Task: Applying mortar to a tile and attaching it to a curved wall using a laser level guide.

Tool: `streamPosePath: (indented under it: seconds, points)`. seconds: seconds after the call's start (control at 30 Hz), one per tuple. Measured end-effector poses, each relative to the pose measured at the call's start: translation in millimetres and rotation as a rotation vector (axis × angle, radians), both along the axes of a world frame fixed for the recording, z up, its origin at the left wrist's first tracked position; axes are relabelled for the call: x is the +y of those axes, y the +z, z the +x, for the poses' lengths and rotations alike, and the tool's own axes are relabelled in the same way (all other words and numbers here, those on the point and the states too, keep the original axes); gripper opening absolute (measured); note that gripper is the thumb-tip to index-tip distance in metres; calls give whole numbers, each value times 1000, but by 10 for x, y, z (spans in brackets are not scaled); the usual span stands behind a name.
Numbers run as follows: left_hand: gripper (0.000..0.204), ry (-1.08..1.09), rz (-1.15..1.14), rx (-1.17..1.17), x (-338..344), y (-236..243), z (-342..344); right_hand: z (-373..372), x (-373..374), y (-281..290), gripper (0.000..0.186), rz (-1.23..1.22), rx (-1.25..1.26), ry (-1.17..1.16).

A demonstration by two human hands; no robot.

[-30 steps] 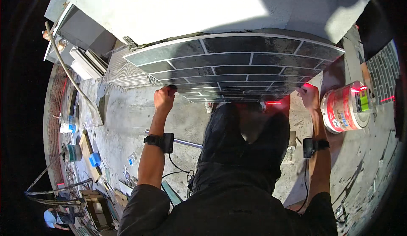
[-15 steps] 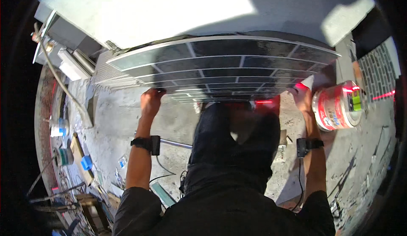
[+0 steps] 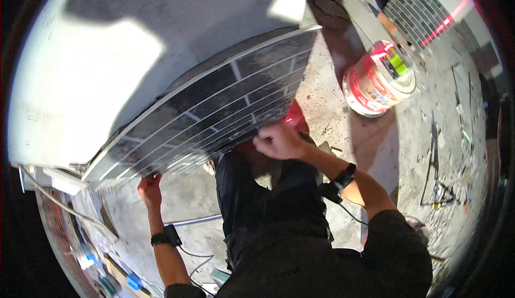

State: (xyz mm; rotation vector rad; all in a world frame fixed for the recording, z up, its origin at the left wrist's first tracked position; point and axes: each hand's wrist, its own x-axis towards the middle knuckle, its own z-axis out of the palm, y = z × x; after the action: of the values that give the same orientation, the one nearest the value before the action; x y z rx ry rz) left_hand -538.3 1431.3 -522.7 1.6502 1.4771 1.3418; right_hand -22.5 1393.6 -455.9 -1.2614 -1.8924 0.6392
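A large dark tile (image 3: 214,105) with a pattern of pale brick-like lines is against the white wall (image 3: 198,35). My left hand (image 3: 151,191) is at the tile's lower edge on the left, its fingers curled against that edge; the fingertips are partly hidden. Just in front of the tile's lower middle, my right hand (image 3: 281,141) is closed in a fist, with nothing seen in it. From this angle I cannot tell whether its knuckles touch the tile.
To the right stands a white and red bucket (image 3: 378,78) with a green device on its lid. Beyond it is a panel of small brick tiles (image 3: 416,11), crossed by a red laser line. A hose (image 3: 70,207) lies on the left, and debris is scattered over the concrete floor (image 3: 429,137).
My right hand has left the tile's right edge and closed into a fist before its lower middle. The left hand stays at the lower edge. The view has turned right.
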Motion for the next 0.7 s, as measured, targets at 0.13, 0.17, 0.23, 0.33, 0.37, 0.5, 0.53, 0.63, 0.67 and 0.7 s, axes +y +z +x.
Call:
streamPosePath:
  seconds: [0.13, 0.17, 0.23, 0.33, 0.37, 0.5, 0.53, 0.63, 0.67, 0.7]
  points:
    - [17, 51, -75, 72, -17, 110, -4, -352, 75, 282, 30, 127, 78, 133]
    - [16, 20, -26, 196, -18, 163, 11, -365, 183, 315, 27, 108, 50, 130]
    - [14, 158, -103, 550, -66, 247, 70, -389, 401, 350, 24, 89, 25, 122]
    - [11, 140, -111, 533, -81, 310, 136, -375, 575, 390, 21, 83, 71, 10]
    - [11, 143, -114, 535, -93, 308, 142, -375, 562, 417, 21, 136, 108, 1]
    - [10, 212, -197, 565, -60, 233, 90, -448, 350, 618, 24, 155, 118, 45]
    - [10, 161, -149, 531, -54, 204, 58, -494, 274, 667, 25, 120, 109, 113]
    - [9, 158, -147, 413, -31, 107, -77, -599, 268, 725, 23, 68, 94, 212]
    - [9, 148, -170, 511, -25, 56, -123, -615, 337, 709, 23, 58, 86, 200]
    - [10, 175, -204, 626, -18, 21, -190, -629, 426, 679, 22, 113, 97, 74]
